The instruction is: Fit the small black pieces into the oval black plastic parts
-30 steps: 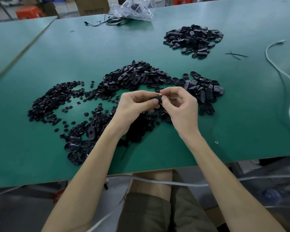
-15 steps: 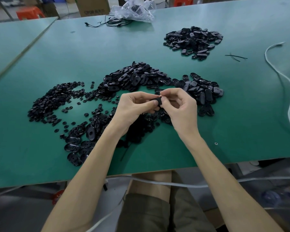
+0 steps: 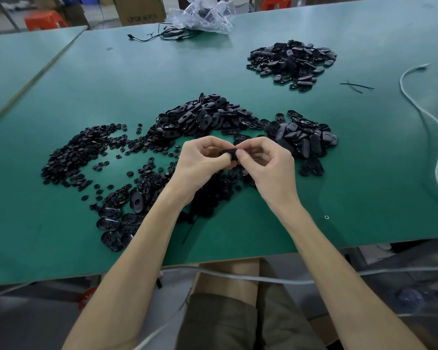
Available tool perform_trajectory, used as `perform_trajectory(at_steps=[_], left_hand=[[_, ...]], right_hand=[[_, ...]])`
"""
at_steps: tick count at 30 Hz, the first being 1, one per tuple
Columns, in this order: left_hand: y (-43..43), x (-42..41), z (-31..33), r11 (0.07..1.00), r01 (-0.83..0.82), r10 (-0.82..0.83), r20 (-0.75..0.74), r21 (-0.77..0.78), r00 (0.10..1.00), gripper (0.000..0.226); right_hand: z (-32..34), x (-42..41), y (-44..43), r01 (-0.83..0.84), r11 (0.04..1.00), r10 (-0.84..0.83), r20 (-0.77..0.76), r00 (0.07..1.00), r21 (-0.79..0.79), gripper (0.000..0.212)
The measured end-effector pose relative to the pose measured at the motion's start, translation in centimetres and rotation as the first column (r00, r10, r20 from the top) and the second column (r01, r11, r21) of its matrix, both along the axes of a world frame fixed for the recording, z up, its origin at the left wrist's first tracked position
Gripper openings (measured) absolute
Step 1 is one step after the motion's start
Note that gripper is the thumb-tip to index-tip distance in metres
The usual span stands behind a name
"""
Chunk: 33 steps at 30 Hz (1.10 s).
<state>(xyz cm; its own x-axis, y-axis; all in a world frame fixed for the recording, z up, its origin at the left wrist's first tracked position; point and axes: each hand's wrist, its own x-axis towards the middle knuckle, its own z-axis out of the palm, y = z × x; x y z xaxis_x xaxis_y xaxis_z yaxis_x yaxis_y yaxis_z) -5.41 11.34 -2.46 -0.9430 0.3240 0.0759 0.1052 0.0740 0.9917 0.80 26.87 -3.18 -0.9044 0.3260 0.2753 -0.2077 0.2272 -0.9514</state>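
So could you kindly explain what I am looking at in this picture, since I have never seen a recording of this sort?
There is no machine here: a person is working with two bare hands, and the single picture comes from a camera worn on their head, looking forward and down. The left hand and the right hand meet over a green table and together pinch one oval black plastic part. Whether a small piece is already seated in it is hidden by the fingers. On the table lie a heap of small black pieces to the left, a heap of oval parts ahead, and a separate far pile. A white cord trails on the right, and a clear plastic bag lies at the back.
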Motion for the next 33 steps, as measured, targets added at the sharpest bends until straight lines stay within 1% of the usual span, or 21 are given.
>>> perform_trajectory(at_steps=[5,7,9,11,17,22,24,26,28,31,33], left_hand=[[0.2,0.1,-0.1,1.0,-0.005,0.006,-0.019,0.014,1.0,0.016],[-0.1,0.1,-0.1,0.998,0.031,-0.031,-0.001,0.053,1.0,0.014],[-0.3,0.1,0.0,0.992,0.076,-0.078,0.012,0.104,0.997,0.019],[-0.4,0.1,0.1,0.988,0.094,-0.097,0.014,0.118,0.995,0.021],[-0.2,0.0,-0.2,0.998,0.027,-0.026,-0.017,0.064,1.0,0.015],[0.2,0.3,0.1,0.997,0.005,-0.002,-0.044,0.081,0.999,0.018],[0.7,0.2,0.7,0.996,-0.023,0.03,-0.084,0.082,0.996,0.018],[1.5,-0.2,1.6,0.997,-0.043,0.051,-0.131,0.067,0.99,0.016],[2.7,-0.8,2.8,0.999,-0.034,0.039,-0.175,0.033,0.984,0.012],[5.3,-1.7,4.3,0.996,0.029,-0.047,-0.211,-0.085,0.976,0.013],[7.3,-2.3,4.6,0.981,0.074,-0.114,-0.23,-0.178,0.966,0.013]], right_hand=[[-0.1,0.0,0.0,-0.004,1.0,0.004,-0.007,1.0,-0.031,0.008],[-0.2,-0.1,0.1,0.004,0.999,-0.005,-0.016,1.0,-0.052,0.008],[-0.2,-0.2,0.1,0.023,0.997,-0.024,-0.025,0.999,-0.073,0.008],[-0.2,-0.2,0.0,0.036,0.996,-0.038,-0.027,0.999,-0.081,0.007],[-0.2,-0.3,-0.1,0.0,0.998,-0.001,-0.016,1.0,-0.065,0.008],[-0.5,-0.5,0.0,0.046,0.997,-0.046,-0.003,0.999,-0.057,0.011],[-0.6,-0.6,0.0,0.054,0.998,-0.053,0.015,0.998,-0.037,0.011],[-0.8,-0.8,0.1,0.04,0.999,-0.04,0.045,0.998,0.0,0.012],[-0.8,-0.8,0.0,0.011,0.999,-0.013,0.06,0.998,0.034,0.014],[-0.8,-0.9,-0.1,-0.004,1.0,0.002,0.073,0.997,0.027,0.015],[-0.8,-0.9,0.1,0.01,1.0,-0.011,0.084,0.996,0.01,0.011]])
